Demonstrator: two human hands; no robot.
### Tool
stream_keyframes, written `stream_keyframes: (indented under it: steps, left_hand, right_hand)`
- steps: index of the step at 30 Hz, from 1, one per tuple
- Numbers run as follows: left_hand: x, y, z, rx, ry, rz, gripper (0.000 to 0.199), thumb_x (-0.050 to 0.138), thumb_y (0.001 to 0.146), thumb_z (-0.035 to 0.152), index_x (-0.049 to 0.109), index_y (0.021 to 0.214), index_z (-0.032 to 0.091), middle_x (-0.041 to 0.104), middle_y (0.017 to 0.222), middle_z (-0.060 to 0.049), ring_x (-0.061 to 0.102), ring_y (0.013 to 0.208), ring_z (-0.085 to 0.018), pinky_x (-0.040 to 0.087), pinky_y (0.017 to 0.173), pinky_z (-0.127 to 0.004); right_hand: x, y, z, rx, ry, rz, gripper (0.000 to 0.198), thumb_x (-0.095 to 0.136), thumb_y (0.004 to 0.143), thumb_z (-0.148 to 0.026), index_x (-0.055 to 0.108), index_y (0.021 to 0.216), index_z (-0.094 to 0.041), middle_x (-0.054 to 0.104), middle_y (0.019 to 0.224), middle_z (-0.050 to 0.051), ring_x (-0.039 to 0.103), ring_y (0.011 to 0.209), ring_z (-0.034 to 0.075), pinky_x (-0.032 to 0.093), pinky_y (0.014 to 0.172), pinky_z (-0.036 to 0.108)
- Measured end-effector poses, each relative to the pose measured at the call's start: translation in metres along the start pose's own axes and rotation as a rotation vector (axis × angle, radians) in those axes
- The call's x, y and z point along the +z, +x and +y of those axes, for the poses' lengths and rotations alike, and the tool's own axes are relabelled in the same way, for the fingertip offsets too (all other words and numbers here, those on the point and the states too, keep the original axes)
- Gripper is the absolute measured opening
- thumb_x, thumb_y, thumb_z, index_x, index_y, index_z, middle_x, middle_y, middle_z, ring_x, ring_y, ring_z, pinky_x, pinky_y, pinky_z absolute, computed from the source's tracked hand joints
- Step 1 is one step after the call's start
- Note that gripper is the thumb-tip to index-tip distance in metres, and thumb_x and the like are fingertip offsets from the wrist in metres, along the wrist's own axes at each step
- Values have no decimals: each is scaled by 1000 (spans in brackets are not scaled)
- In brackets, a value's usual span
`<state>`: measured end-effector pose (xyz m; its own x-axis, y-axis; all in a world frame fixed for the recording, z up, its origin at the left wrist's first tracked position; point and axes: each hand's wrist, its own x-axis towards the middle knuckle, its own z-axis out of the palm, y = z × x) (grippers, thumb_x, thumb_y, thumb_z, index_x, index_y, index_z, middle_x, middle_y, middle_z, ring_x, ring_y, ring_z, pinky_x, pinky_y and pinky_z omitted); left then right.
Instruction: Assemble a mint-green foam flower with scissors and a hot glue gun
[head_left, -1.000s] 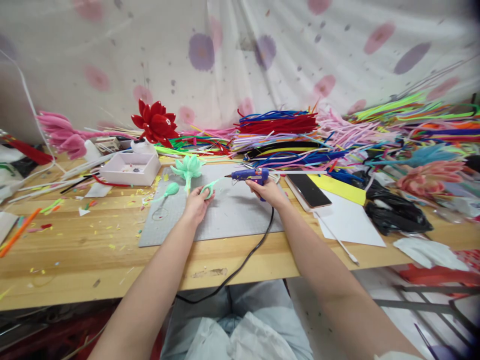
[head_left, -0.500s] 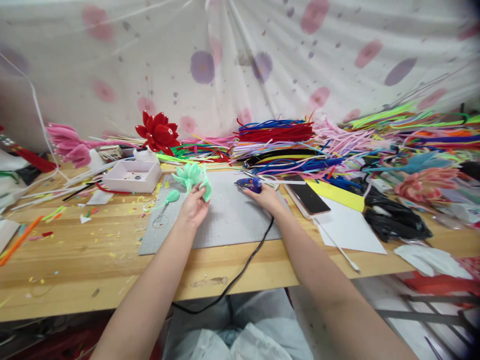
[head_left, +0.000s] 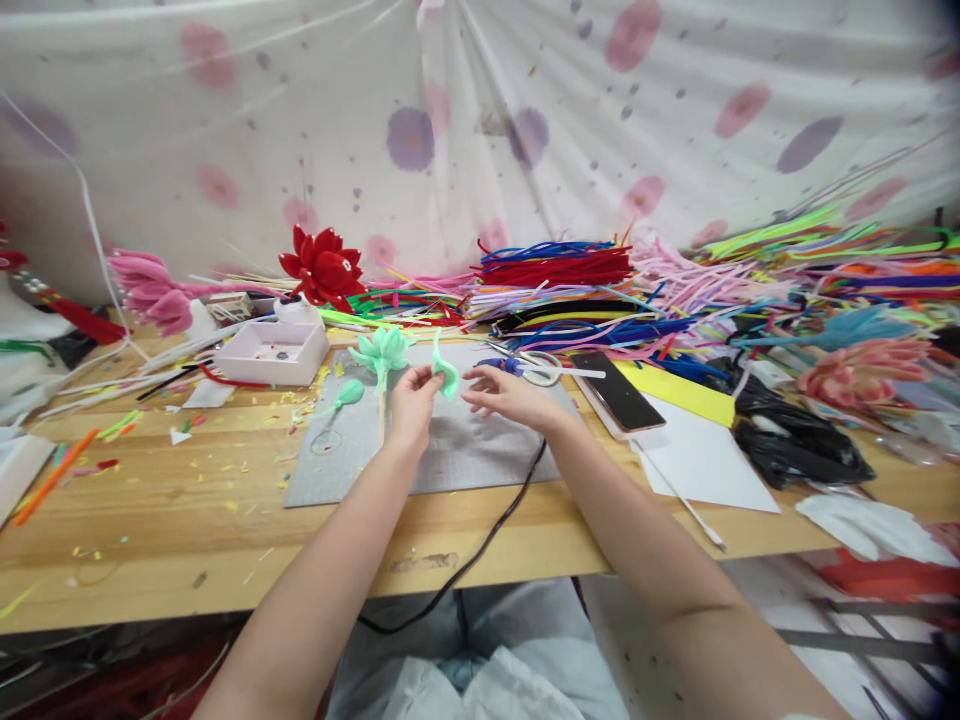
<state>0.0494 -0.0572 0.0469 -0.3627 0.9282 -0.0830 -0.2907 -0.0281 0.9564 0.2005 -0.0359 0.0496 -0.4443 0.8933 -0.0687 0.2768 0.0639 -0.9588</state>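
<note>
My left hand (head_left: 417, 400) pinches a curved mint-green fuzzy petal (head_left: 447, 377) above the grey cutting mat (head_left: 480, 455). My right hand (head_left: 510, 395) is just right of the petal, fingers apart, holding nothing. Behind its fingers lies a blue corded tool (head_left: 511, 366), partly hidden, so I cannot tell its exact kind. A mint-green flower (head_left: 382, 350) on a pale stem is at the mat's left, beside my left hand. A loose green petal (head_left: 350, 391) with a thin wire lies farther left on the mat.
White-handled scissors (head_left: 546, 368) and a phone (head_left: 622, 390) lie to the right. A black cord (head_left: 487, 540) crosses the table edge. Bundles of coloured pipe cleaners (head_left: 555, 268) line the back. A white box (head_left: 271, 354) and red flower (head_left: 322, 265) stand left.
My right hand has let go of the blue corded tool and moved left, towards the petal. My left hand has shifted right with the petal, away from the green flower.
</note>
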Motion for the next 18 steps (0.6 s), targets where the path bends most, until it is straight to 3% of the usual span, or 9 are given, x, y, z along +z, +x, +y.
stream_keyframes:
  steps: [3, 7, 9, 11, 13, 14, 18]
  left_hand:
    - [5, 0, -4, 21, 82, -58, 14, 67, 63, 20, 62, 75, 15, 65, 76, -2, 57, 74, -13, 40, 66, -25]
    - [-14, 18, -1, 132, 277, -86, 20, 65, 66, 27, 63, 81, 15, 64, 80, -4, 57, 76, -15, 42, 71, -27]
    - [-33, 33, 4, 281, 465, 66, 20, 61, 70, 30, 60, 84, 16, 63, 86, -6, 57, 79, -15, 42, 76, -29]
    - [-53, 49, 10, 331, 742, 258, 26, 63, 68, 33, 57, 88, 16, 62, 94, -8, 56, 89, -20, 41, 81, -32]
    - [-68, 63, 13, 247, 908, 307, 31, 67, 64, 36, 56, 85, 15, 61, 92, -12, 56, 96, -26, 41, 81, -35]
    - [-72, 69, 14, 180, 922, 271, 31, 69, 62, 36, 55, 81, 15, 61, 86, -12, 57, 94, -28, 42, 77, -35]
    - [-70, 84, 11, -118, 683, 34, 15, 67, 66, 23, 53, 66, 17, 53, 56, -4, 58, 60, -21, 40, 54, -28]
  right_hand:
    - [22, 19, 3, -64, 364, 54, 37, 68, 62, -41, 53, 88, -19, 63, 80, 0, 61, 65, 12, 52, 63, 28]
    - [32, 32, 6, -74, 462, 303, 24, 64, 64, -31, 48, 78, -19, 57, 65, -4, 56, 53, 8, 51, 57, 27]
    - [30, 34, 6, -76, 474, 426, 23, 60, 65, -25, 44, 81, -20, 54, 61, -7, 54, 49, 8, 49, 52, 25]
    - [29, 34, 7, -81, 473, 524, 25, 56, 65, -21, 37, 82, -22, 51, 57, -10, 52, 46, 8, 45, 48, 23]
    - [29, 34, 7, -116, 459, 557, 25, 53, 65, -19, 33, 80, -23, 48, 55, -11, 50, 43, 7, 41, 44, 20]
    - [30, 34, 8, -145, 451, 546, 23, 51, 65, -19, 33, 78, -23, 47, 55, -11, 48, 42, 7, 40, 43, 20]
    - [34, 33, 6, -240, 457, 461, 13, 50, 65, -20, 41, 75, -21, 48, 61, -8, 48, 44, 5, 39, 44, 20]
